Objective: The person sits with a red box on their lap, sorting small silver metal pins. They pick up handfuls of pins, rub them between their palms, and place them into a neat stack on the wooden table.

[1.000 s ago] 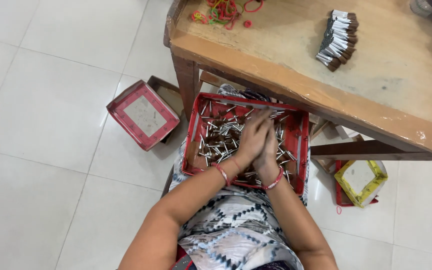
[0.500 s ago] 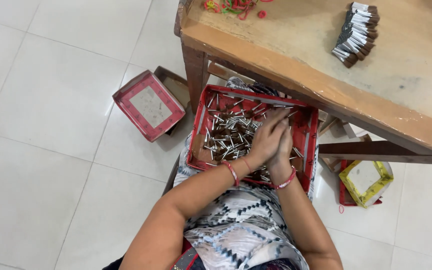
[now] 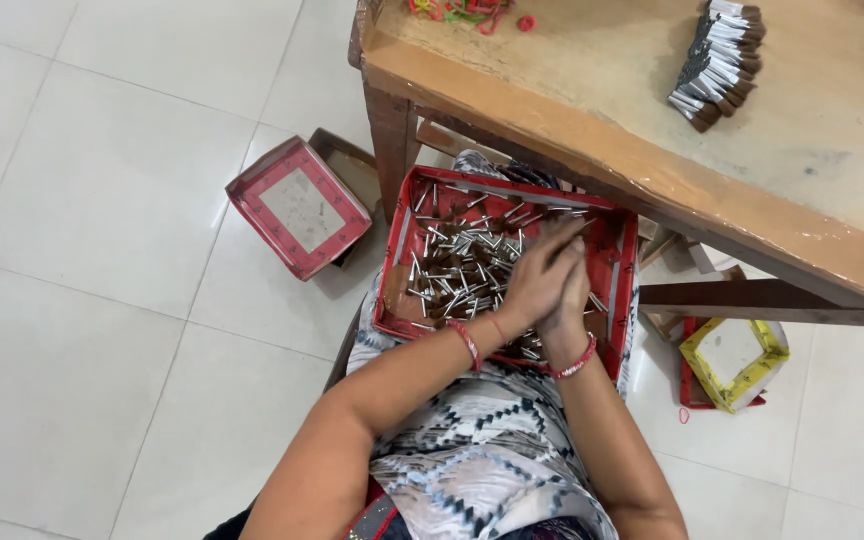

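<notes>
Pressing palms together over red tray [image 3: 399, 262] on lap, head view: left hand [image 3: 535, 282] and right hand [image 3: 570, 300] touching, fingers straight, pointing far-right; can't tell if anything is between them. Small metal-tipped pieces [image 3: 457, 265] lie jumbled in tray just left of fingers, left hand nearer. Wooden table [image 3: 652, 170] beyond.

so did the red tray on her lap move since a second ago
No: the red tray keeps its place beside the table leg; only the camera view shifted.

Wooden table [image 3: 832, 150]: bundle of sticks [image 3: 720, 62], coloured bands [image 3: 467, 12]; floor [image 3: 102, 200]: red box [image 3: 297, 207]
</notes>
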